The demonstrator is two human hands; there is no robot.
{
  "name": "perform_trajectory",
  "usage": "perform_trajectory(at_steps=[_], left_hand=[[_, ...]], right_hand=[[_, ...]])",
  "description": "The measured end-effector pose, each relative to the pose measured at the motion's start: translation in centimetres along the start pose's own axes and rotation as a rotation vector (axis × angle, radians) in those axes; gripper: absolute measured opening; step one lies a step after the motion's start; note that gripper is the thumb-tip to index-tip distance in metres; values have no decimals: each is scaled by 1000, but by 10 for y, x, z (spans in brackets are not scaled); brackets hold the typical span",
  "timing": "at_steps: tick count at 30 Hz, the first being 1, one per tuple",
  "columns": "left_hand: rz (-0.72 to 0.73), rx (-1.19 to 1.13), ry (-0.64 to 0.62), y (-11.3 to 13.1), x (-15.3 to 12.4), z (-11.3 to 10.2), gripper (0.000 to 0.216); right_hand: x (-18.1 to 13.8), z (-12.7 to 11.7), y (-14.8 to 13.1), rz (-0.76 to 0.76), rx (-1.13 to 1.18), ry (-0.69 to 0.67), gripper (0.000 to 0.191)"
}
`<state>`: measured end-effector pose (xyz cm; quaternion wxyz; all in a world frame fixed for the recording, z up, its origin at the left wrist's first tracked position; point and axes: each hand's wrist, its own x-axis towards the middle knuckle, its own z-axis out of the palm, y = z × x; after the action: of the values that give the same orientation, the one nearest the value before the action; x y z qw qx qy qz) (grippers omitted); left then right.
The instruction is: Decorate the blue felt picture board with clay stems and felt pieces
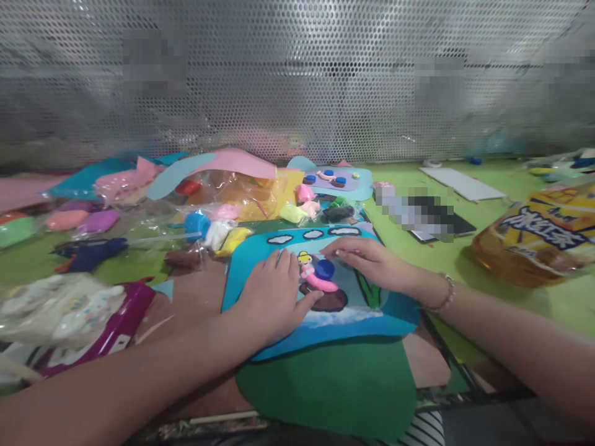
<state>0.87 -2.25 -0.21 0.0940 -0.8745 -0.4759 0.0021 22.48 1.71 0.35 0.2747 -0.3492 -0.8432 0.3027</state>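
Note:
A blue foam board (395, 316) lies in front of me on a green foam sheet (334, 384). On it sits a small clay figure (316, 275) with a pink body, yellow hair, a blue ball and a brown base. My left hand (272, 297) rests flat on the board just left of the figure, fingers spread, thumb near the brown base. My right hand (372, 260) lies over the board's upper right, fingers pressed together on a thin pink piece (348, 252) beside the figure.
Bags of coloured clay (223, 226) and foam sheets (218, 164) crowd the left and back. A second decorated foam piece (339, 179) lies behind. A yellow snack bag (539, 238) stands at right, a white sheet (460, 183) beyond. A perforated metal wall (297, 74) closes the back.

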Motion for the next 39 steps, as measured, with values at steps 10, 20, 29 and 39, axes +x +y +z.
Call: perform_trajectory(at_steps=[10, 20, 29, 39], left_hand=[[13, 14, -3, 0, 1, -1, 65], [2, 15, -1, 0, 2, -1, 65], [6, -10, -7, 0, 1, -1, 69], [40, -47, -35, -4, -3, -13, 53]], right_hand=[[-2, 1, -5, 31, -25, 19, 31], [-2, 1, -8, 27, -74, 74, 31], [-2, -1, -9, 17, -26, -6, 32], [-4, -7, -12, 58, 3, 45, 33]])
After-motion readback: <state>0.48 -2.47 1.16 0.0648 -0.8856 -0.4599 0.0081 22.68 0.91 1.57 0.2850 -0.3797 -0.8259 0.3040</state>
